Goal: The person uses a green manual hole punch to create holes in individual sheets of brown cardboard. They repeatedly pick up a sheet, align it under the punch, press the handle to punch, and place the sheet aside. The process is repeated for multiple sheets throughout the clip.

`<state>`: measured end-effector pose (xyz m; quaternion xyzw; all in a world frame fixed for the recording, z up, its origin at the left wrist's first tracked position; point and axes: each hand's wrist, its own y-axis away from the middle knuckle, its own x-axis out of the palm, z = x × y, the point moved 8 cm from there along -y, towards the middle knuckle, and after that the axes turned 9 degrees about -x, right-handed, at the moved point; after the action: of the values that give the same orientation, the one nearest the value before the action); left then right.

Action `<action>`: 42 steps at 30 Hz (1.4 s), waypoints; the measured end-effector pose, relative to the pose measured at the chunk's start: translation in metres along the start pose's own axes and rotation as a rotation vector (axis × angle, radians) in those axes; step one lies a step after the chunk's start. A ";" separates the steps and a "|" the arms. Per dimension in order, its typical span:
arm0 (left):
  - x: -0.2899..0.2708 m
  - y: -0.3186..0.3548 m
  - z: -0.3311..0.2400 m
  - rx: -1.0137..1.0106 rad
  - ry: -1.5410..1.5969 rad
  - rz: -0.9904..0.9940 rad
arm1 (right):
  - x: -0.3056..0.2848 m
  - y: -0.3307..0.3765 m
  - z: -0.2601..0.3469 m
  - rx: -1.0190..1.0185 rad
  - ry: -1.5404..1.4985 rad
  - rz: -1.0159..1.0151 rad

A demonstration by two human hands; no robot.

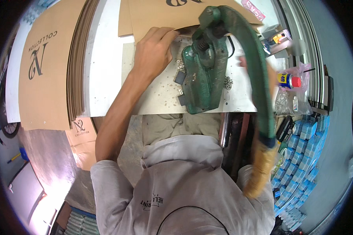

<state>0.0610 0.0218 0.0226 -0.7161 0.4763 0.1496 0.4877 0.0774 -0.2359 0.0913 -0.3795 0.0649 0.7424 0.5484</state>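
My left hand point(153, 50) is closed, its fingers curled over the near edge of a flat brown paper bag point(153, 17) with dark print. That edge reaches under the head of a green cast-metal hand press point(202, 82), which stands at the table's front edge. The press's long curved lever point(259, 74) sweeps toward me and ends in a tan-wrapped handle point(260, 168). Behind the lever, my right hand point(242, 61) is mostly hidden and blurred, so its fingers cannot be read. Small metal rings point(179, 64) lie scattered left of the press base.
A thick stack of flat brown bags point(47, 78) is on the left. Dark small metal pieces point(228, 82) lie right of the press. Farther right are a blue-and-yellow spray can point(288, 80) with a red cap, clear plastic bags point(286, 102) and blue-wrapped packs point(298, 156).
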 end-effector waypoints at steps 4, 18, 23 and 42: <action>0.008 -0.001 0.007 0.029 0.010 -0.163 | 0.074 -0.007 -0.109 -0.001 -0.010 0.023; -0.027 -0.017 0.028 -0.583 0.791 -0.554 | 0.101 -0.023 -0.065 -0.026 -0.284 -0.025; 0.053 0.005 0.027 -0.863 1.090 -0.085 | 0.106 -0.016 -0.071 0.203 -0.498 0.071; 0.028 -0.035 0.028 0.013 0.048 0.385 | 0.109 -0.022 -0.066 0.644 -0.754 0.129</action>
<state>0.1111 0.0323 0.0094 -0.6119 0.6170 0.2197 0.4433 0.1168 -0.1777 -0.0170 0.1086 0.1115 0.8025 0.5760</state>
